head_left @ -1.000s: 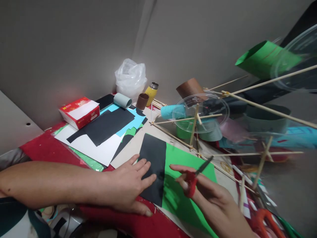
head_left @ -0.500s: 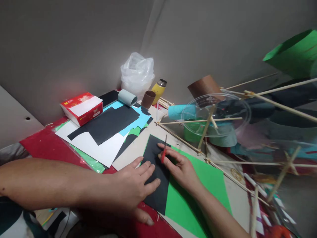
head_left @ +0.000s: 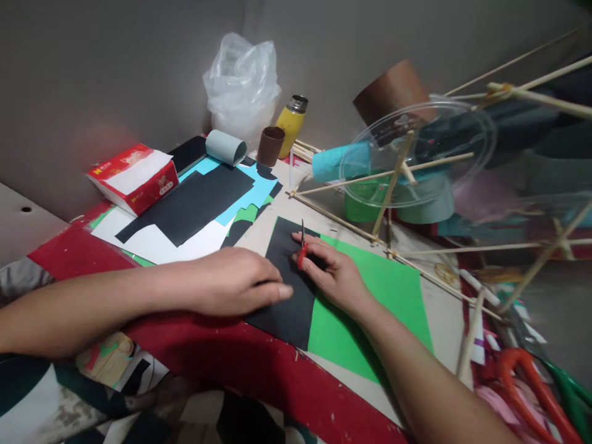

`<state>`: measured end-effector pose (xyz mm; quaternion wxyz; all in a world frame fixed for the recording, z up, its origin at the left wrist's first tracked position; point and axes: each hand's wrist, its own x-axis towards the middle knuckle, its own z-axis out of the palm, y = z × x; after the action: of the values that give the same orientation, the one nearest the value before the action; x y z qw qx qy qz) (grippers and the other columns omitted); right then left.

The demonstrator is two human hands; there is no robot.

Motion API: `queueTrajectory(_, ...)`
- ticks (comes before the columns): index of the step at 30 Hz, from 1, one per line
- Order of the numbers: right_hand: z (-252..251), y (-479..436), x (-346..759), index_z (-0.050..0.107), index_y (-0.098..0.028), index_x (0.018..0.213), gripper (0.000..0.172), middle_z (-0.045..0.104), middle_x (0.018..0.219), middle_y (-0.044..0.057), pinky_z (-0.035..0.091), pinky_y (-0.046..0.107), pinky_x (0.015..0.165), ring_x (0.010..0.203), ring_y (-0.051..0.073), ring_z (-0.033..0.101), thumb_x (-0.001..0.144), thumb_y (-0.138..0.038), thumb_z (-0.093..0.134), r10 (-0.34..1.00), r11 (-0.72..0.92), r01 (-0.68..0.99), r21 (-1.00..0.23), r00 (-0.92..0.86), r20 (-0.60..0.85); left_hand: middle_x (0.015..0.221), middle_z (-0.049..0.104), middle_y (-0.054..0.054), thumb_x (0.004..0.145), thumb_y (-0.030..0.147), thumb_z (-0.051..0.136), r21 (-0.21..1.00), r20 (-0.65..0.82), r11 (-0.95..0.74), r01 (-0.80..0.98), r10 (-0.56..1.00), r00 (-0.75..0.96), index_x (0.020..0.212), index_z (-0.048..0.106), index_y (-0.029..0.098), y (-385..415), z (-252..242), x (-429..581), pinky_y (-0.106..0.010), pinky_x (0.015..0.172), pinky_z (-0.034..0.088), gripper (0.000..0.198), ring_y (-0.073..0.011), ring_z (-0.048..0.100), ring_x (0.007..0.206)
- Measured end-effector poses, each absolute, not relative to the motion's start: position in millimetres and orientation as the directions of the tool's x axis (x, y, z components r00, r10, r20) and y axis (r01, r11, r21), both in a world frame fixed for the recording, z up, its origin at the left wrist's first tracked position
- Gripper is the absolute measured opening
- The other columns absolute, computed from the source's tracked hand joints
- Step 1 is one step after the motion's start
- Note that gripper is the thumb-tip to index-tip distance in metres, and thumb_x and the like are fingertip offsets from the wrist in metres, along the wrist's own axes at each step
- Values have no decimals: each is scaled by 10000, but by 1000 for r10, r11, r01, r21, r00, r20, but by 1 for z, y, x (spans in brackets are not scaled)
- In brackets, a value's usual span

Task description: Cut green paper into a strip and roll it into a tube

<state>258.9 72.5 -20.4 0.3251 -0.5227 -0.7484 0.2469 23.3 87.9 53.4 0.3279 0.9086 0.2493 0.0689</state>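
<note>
My right hand [head_left: 335, 265] grips small red-handled scissors [head_left: 302, 253], whose narrow blades point up and away. Its fingers rest on a sheet of black paper [head_left: 289, 320]. This lies over the left part of a bright green sheet [head_left: 361, 336] on a pale board. Turned on its side, my left hand [head_left: 245, 283] is at the black sheet's left edge. Its fingers bend downward, largely hidden behind the thumb and back of the hand; anything inside them is out of sight.
Left are cut black paper [head_left: 185, 213], blue paper, white paper and a red tissue pack [head_left: 134, 176]. Behind are a plastic bag [head_left: 243, 86] and a yellow bottle [head_left: 292, 126]. A stick frame [head_left: 342, 216] stands right, with a clear lid. Orange-handled scissors [head_left: 504, 370] lie lower right.
My left hand has gone from lying flat with fingers spread on the black paper to a turned, curled pose farther left. My right hand still holds the scissors. The camera view has tilted down.
</note>
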Motion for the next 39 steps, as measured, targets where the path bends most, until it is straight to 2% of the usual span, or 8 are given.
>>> queueTrajectory(2,-21,72,259,652,-219,815,129,659,1198,138,395,507,1008,1167,276,568,849,-296,555,942,334,620,-709,-245,229,640,623,-13,970,317,377,643,-101,-624,444,506,857,744,648,154,98,59,21,-234,577,382,389,-127,549,575)
queueTrajectory(4,-21,72,260,649,-216,828,130,652,1210,140,395,511,1008,1175,281,563,849,-303,555,941,337,620,-708,-248,231,606,601,2,948,272,428,633,-120,-620,463,512,850,729,653,150,103,59,18,-230,551,350,337,-115,521,544)
queueTrajectory(7,-22,72,261,639,-217,821,126,650,1213,137,401,512,1003,1175,284,562,853,-304,553,936,349,622,-701,-261,235,782,674,-11,871,250,573,607,-135,-656,448,471,872,950,691,176,101,52,17,-229,606,376,160,-143,593,686)
queueTrajectory(9,-23,73,262,628,-213,814,125,653,1202,149,413,507,992,1168,286,567,856,-300,548,930,364,622,-693,-275,243,941,678,-39,812,285,659,548,-142,-712,439,438,888,1099,656,198,95,47,18,-244,663,402,300,-187,615,820)
queueTrajectory(11,-24,74,262,623,-208,826,121,656,1188,161,429,498,980,1161,284,571,858,-293,544,925,378,627,-681,-283,253,1038,646,-65,777,326,699,470,-148,-763,444,428,892,1159,624,208,89,43,20,-265,698,418,406,-224,605,905)
queueTrajectory(17,-26,77,263,621,-206,843,119,661,1177,161,443,482,972,1151,277,579,860,-286,534,920,392,638,-663,-289,266,1065,582,-79,792,320,692,374,-138,-814,444,425,895,1192,598,201,85,37,24,-290,717,432,428,-234,582,923)
queueTrajectory(25,-29,81,265,635,-205,866,124,675,1153,150,447,483,968,1147,277,583,855,-276,535,907,421,630,-652,-303,293,1160,565,-107,835,392,645,283,-16,-889,360,371,928,1204,610,190,87,23,26,-321,818,400,422,-243,511,972)
queueTrajectory(39,-30,79,263,632,-217,888,110,664,1183,133,440,506,976,1155,273,575,858,-271,541,901,434,616,-658,-304,310,1187,580,-105,852,384,615,233,7,-913,336,347,938,1177,623,203,86,23,24,-348,863,368,372,-258,491,1036)
